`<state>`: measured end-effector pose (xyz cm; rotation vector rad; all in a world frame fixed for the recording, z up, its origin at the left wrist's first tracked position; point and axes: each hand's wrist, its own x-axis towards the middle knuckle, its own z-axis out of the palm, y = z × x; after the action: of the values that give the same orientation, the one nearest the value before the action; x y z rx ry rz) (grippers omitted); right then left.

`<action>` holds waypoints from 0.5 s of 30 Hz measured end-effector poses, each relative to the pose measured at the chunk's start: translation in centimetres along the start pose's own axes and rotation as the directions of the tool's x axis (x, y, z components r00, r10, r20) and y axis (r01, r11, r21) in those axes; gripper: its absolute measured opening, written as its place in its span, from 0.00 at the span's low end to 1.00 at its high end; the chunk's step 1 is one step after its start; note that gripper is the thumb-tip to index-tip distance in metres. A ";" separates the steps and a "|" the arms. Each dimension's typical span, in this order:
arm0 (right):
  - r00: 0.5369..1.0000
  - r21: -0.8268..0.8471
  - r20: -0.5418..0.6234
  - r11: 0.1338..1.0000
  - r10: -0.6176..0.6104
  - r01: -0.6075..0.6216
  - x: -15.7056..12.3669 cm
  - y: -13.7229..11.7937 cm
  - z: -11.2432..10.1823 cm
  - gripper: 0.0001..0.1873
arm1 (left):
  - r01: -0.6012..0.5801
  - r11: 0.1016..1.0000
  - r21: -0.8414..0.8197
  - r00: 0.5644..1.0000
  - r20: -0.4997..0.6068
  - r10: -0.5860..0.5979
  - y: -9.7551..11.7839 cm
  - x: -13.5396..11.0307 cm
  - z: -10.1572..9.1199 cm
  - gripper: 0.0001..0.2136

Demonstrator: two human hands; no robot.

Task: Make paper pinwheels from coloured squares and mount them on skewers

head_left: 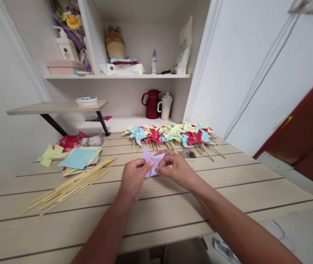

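Note:
Between my two hands, just above the table, is a purple paper pinwheel (153,169) with folded blades. My left hand (136,175) pinches its left side, the thumb lying near the centre. My right hand (174,167) grips the right side with thumb and fingertips pressed together; its fingers partly hide the paper there. Beyond the hands lies a pile of finished pinwheels on sticks (170,135) in red, light blue and pale yellow. To the left are a bundle of thin wooden sticks (75,185) and a stack of coloured paper squares (76,158).
A loose yellow paper pinwheel (50,155) and red paper pieces (72,141) lie at the left. A small clear packet (189,154) sits right of my hands. Behind stand a raised wooden shelf (57,107), a dark red jug (152,104) and a speckled cup (166,107).

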<state>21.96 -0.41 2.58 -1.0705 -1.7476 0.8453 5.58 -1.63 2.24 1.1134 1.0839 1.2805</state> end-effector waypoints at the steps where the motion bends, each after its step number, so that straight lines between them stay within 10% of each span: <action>1: 1.000 0.007 0.003 1.000 0.015 -0.015 0.0 0.0 0.0 0.06 | 0.006 1.000 -0.009 1.000 0.007 -0.006 0.0 0.0 0.0 0.10; 15: 0.997 0.093 -0.012 0.992 0.081 -0.079 0.0 0.0 0.3 0.14 | 0.000 1.000 -0.007 0.999 -0.040 0.000 0.4 0.0 -0.1 0.10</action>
<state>21.69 -0.43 2.51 -1.0887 -1.6452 0.9557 5.47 -1.67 2.60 1.0867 1.1083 1.3107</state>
